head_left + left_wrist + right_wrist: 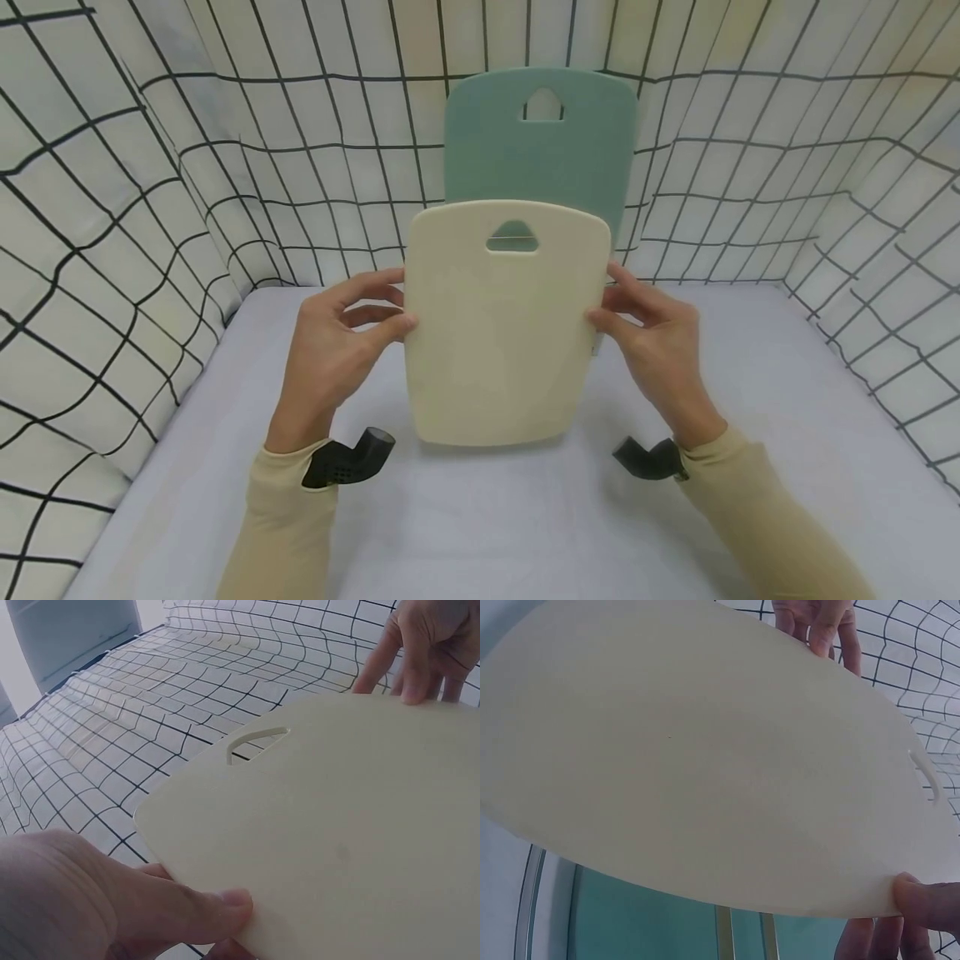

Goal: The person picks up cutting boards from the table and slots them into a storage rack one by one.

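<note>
A cream cutting board (pixel 502 333) is held upright in front of the person, its handle slot at the top. The left hand (pixel 330 350) pinches its left edge, thumb on the near face and fingers behind. On the opposite edge, the right hand (pixel 660 350) grips likewise at about the same height. The right wrist view shows the right thumb on the cream board (pixel 705 765), near the slotted end. Behind it stands a green cutting board (pixel 540 162), its lower part hidden by the cream one.
A white cloth-covered table (pixel 480 533) lies beneath the hands. Grid-patterned cloth walls (pixel 315 150) rise at the back and on both sides. In the right wrist view, thin pale bars (pixel 724 930) cross in front of the green board.
</note>
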Tool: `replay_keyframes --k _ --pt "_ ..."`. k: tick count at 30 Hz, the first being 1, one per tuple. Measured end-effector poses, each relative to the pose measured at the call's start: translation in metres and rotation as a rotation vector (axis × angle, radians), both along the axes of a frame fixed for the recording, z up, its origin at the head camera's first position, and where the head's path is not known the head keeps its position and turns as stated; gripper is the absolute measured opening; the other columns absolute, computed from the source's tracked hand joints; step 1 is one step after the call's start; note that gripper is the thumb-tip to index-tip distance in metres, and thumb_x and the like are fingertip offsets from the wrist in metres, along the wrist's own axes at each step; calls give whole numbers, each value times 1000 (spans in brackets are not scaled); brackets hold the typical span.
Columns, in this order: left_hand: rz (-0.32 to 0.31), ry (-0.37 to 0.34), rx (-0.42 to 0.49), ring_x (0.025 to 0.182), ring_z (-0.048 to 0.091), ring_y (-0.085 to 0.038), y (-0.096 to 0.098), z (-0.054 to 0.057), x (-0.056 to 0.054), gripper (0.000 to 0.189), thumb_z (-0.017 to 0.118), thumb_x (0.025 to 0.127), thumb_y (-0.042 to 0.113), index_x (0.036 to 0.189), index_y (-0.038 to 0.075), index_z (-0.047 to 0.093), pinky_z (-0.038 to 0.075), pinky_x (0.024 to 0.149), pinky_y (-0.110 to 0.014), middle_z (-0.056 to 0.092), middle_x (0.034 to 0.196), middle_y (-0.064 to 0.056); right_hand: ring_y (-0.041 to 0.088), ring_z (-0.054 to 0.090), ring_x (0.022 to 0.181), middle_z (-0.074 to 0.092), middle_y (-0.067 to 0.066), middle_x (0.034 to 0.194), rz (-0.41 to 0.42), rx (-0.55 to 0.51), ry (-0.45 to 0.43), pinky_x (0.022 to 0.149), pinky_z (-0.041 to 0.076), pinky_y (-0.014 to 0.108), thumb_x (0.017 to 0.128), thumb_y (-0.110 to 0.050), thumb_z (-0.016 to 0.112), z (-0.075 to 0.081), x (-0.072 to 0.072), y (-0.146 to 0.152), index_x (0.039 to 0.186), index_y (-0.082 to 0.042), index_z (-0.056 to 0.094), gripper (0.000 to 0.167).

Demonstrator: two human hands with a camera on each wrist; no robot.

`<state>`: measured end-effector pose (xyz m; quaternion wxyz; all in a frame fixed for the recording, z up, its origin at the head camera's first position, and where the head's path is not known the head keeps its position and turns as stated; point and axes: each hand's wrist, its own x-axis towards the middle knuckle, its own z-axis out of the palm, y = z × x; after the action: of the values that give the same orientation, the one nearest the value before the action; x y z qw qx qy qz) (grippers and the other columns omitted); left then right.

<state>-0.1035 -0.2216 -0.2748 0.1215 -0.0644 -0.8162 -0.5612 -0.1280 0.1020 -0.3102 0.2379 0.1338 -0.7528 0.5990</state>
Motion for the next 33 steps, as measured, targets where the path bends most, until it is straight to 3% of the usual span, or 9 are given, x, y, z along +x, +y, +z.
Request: replay_keyframes --k 10,21,33 --pt "36 45 13 86 75 -11 -6 -1 -1 43 83 87 10 128 20 74 61 77 -23 70 104 1 7 72 84 75 -17 88 34 -20 14 78 63 21 81 11 80 3 -3 -8 134 -17 70 60" --pt "60 38 18 89 76 -15 -10 1 1 43 81 88 9 128 22 74 61 78 -28 70 104 0 2 72 85 75 -20 88 37 -39 45 83 61 17 79 14 79 3 -6 -15 132 -6 69 58" --pt "95 55 36 92 76 -11 -14 2 1 44 80 88 7 129 23 74 61 80 -26 71 105 2 1 72 84 75 -20 86 53 -53 57 80 62 20 79 13 80 4 -10 -23 132 -4 69 57"
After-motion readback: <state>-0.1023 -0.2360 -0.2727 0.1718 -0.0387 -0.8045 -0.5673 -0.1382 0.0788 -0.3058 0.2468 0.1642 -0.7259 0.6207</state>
